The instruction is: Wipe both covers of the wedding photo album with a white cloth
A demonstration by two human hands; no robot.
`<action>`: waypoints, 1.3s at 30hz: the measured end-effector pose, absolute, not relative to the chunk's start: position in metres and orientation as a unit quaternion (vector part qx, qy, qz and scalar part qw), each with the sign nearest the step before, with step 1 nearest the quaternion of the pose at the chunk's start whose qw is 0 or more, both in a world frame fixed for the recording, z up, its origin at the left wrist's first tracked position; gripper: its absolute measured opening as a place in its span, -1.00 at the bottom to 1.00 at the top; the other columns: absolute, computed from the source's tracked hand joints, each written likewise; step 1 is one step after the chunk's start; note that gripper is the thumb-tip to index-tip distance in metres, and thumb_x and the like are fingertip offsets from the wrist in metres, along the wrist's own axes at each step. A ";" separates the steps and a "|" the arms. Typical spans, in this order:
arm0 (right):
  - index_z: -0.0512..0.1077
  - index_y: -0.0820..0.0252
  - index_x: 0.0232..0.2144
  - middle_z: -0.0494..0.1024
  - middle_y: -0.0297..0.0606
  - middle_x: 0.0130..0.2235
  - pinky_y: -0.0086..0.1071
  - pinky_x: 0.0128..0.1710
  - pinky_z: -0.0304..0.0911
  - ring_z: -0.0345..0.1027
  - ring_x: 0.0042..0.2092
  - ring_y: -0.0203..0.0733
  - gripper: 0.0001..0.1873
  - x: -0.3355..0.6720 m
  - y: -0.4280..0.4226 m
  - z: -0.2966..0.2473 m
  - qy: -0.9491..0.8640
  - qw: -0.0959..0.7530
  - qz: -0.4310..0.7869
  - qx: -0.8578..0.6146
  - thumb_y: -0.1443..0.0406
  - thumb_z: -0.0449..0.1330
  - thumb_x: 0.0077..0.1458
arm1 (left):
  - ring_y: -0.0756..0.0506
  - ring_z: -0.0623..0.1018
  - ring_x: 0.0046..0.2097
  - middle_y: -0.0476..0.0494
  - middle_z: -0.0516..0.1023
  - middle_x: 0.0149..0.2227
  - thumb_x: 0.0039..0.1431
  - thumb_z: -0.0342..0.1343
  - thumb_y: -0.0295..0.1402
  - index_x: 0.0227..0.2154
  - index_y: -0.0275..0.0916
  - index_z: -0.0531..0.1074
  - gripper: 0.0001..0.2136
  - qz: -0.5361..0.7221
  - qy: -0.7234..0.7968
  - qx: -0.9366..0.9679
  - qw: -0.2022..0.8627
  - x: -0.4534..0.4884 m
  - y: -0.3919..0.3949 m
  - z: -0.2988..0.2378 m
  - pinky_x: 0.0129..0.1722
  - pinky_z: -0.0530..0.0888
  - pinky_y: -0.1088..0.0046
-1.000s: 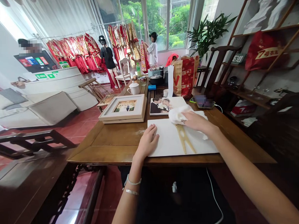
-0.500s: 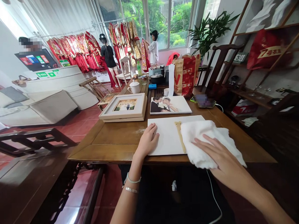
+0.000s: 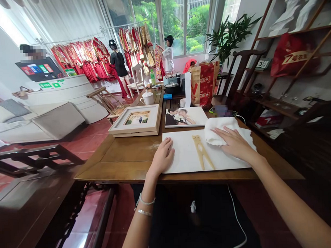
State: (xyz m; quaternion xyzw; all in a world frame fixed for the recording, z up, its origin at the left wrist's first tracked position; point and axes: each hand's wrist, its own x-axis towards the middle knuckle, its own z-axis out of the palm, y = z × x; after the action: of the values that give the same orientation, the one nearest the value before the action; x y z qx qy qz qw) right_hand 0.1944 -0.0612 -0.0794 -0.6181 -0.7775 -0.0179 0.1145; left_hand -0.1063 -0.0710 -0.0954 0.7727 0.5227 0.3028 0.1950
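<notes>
A white panel (image 3: 183, 156) lies face down on the wooden table (image 3: 123, 158), with a wooden stand leg (image 3: 201, 154) fixed to its back. My left hand (image 3: 162, 158) rests flat on the panel's left edge, fingers together and stretched out. My right hand (image 3: 235, 143) presses flat on a white cloth (image 3: 220, 131) at the panel's upper right corner, fingers spread over the cloth.
Behind the panel lie a photo print (image 3: 185, 116) and a framed photo (image 3: 136, 119). A phone (image 3: 222, 110), a red paper bag (image 3: 204, 83), a white cup (image 3: 147, 98) and a pot (image 3: 172, 87) stand farther back. Two people stand by a rack of red garments (image 3: 81, 58).
My right hand slid the cloth from the panel's top toward the near right corner, then back up to the upper right. My left hand stayed on the panel's left edge.
</notes>
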 end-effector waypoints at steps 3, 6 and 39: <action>0.19 0.12 0.22 0.20 -0.31 0.27 0.13 0.25 -0.14 -0.09 0.30 0.09 -0.25 0.175 -0.064 -0.075 -0.795 0.108 -0.020 -0.596 0.44 -0.01 -0.09 | -0.16 0.13 0.32 -0.31 0.21 0.26 0.23 -0.09 -0.36 0.10 -0.35 0.30 -0.60 0.306 0.522 0.772 0.197 -0.106 -0.070 -0.097 0.30 0.10 0.20; 0.18 0.11 0.22 0.20 -0.35 0.27 0.13 0.26 -0.18 -0.12 0.31 0.05 -0.18 0.162 -0.093 -0.078 -0.818 0.122 -0.041 -0.561 0.49 -0.02 -0.17 | -0.16 0.13 0.32 -0.27 0.20 0.27 0.22 -0.08 -0.35 0.10 -0.31 0.30 -0.60 0.310 0.521 0.771 0.198 -0.106 -0.070 -0.098 0.29 0.10 0.19; 0.14 0.04 0.23 0.17 -0.37 0.28 0.14 0.25 -0.14 -0.11 0.31 0.03 -0.13 0.175 -0.137 -0.085 -0.823 0.126 -0.071 -0.549 0.52 -0.03 -0.21 | -0.16 0.14 0.32 -0.28 0.20 0.27 0.22 -0.08 -0.36 0.11 -0.32 0.29 -0.59 0.307 0.525 0.769 0.197 -0.105 -0.072 -0.097 0.30 0.09 0.19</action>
State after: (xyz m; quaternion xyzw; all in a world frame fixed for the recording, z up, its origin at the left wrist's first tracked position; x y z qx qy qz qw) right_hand 0.1754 -0.1369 -0.0851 -0.5487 -0.8235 -0.0705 0.1260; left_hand -0.1050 -0.0721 -0.0972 0.7693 0.5246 0.3070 0.1969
